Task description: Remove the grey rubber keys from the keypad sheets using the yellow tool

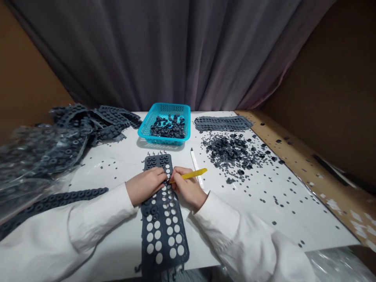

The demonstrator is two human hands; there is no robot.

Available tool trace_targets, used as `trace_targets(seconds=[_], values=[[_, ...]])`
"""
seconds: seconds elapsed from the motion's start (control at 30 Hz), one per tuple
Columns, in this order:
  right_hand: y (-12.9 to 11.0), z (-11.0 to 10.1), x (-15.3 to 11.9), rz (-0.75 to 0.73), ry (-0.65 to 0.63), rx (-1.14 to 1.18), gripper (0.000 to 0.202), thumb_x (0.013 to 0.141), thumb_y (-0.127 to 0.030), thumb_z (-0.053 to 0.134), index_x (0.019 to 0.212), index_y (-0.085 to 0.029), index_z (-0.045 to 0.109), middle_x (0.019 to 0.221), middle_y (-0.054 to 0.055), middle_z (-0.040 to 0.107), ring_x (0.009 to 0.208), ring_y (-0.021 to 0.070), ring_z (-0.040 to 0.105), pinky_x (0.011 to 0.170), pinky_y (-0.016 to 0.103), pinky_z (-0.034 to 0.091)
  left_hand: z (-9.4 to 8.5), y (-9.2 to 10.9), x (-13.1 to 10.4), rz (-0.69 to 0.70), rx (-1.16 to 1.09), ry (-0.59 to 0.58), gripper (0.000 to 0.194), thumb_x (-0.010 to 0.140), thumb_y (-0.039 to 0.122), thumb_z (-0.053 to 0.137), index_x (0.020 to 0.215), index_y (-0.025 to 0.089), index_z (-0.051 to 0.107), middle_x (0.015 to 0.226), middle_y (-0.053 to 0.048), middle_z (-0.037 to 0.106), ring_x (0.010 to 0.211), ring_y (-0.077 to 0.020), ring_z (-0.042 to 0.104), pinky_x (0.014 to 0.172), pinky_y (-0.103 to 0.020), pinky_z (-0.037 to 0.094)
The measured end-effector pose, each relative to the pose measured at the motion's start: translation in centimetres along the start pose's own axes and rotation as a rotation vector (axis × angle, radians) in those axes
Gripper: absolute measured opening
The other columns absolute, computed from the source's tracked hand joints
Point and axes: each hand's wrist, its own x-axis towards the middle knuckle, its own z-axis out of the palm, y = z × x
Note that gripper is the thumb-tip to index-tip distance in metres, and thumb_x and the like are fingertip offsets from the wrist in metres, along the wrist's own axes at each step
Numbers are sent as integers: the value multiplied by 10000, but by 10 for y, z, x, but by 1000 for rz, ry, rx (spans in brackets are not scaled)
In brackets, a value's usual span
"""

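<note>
A dark rubber sheet with rows of round holes lies lengthwise on the white table. Ring-shaped pieces remain at its far end and a few sit near its middle. My left hand rests on the sheet's upper half, its fingers bent and pressed together at the holes; what they pinch, if anything, is hidden. Just to the right, my right hand is closed on a yellow tool, whose tip points at the sheet beside my left fingertips.
A blue basket holds dark rings. Small dark scraps are scattered at the right, behind a white pen-like tool. Another perforated sheet lies behind. Plastic bags, more sheets and a strip lie left.
</note>
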Motion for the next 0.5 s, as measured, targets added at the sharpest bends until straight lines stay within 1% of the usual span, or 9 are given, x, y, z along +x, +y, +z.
trace_targets(seconds=[0.13,0.2,0.37,0.5], values=[[-11,2,-1,-27,35,-201,272,773,-132,377,508,-187,387,481,-22,442,510,116,418,505,235,289,-1,1,-1,17,50,-7,201,880,183,386,872,135,581,865,-84,560,825,-201,535,750,-331,463],[-14,2,0,-19,41,-258,279,776,-134,380,504,-190,360,479,-22,432,512,119,413,508,237,286,0,0,-1,29,65,9,208,883,193,381,855,137,579,848,-77,559,805,-193,530,734,-321,463],[-12,2,1,-22,30,-267,268,784,-146,376,520,-191,378,493,-22,441,530,124,417,509,233,285,5,0,-1,55,121,39,214,891,177,368,844,140,573,843,-75,562,798,-192,521,727,-318,457],[-11,2,0,-21,41,-234,261,787,-159,372,528,-195,365,480,-34,414,513,119,393,497,230,272,9,2,1,93,253,11,253,881,87,323,805,126,561,811,-92,564,768,-210,520,696,-337,454]])
